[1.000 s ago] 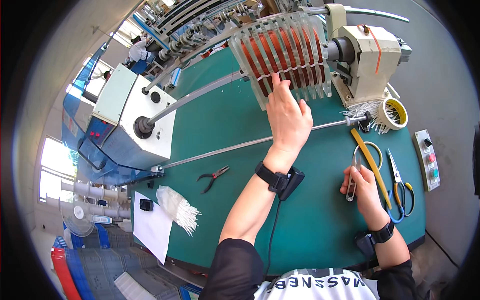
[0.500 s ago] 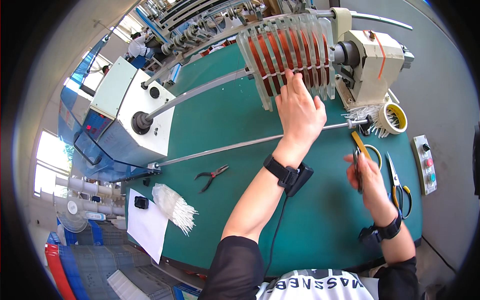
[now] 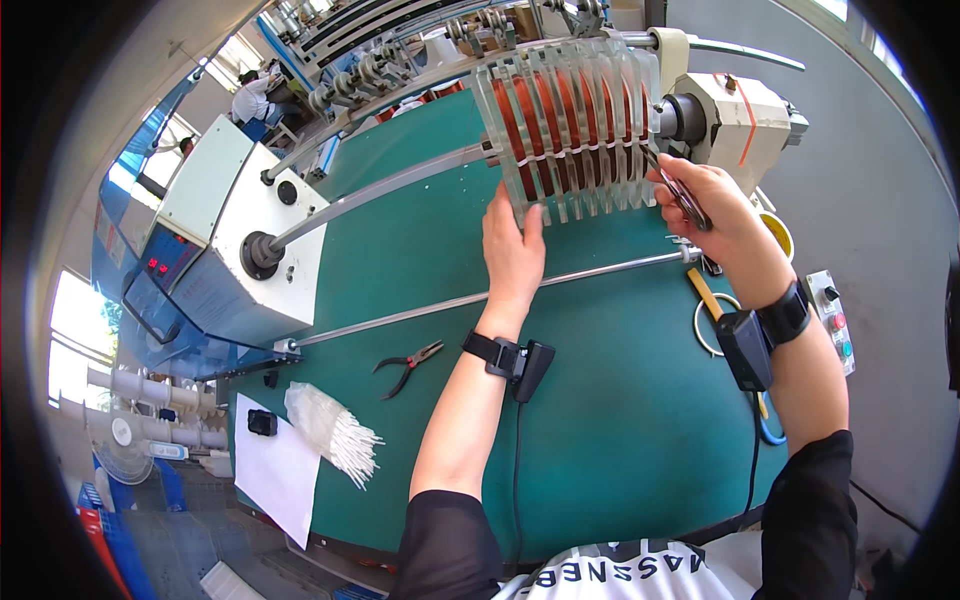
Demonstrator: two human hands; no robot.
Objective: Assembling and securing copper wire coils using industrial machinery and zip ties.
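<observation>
A winding former [image 3: 600, 85] of several clear plates, with copper-red wire coils [image 3: 570, 175] between them, sits on the machine shaft. White ties [image 3: 560, 152] cross the coils in a row along the front. My left hand [image 3: 512, 250] is closed around the lower corner of the leftmost clear plate, thumb in front. My right hand [image 3: 715, 205] grips small dark metal snips [image 3: 686, 203], whose tips point up to the right end of the former. Whether the tips touch a tie there I cannot tell.
Pliers [image 3: 408, 368], a bag of white ties [image 3: 335, 430] and white paper [image 3: 275, 470] lie on the green table [image 3: 600, 430]. A steel rod [image 3: 480, 298] crosses it. The white winder housing [image 3: 290, 230] stands left, the bearing block [image 3: 735, 120] right, a button box [image 3: 832, 320] beyond my right forearm.
My left hand has moved from the front of the coils down and left to the end plate. My right hand has risen from the table to the former's right end, carrying the snips.
</observation>
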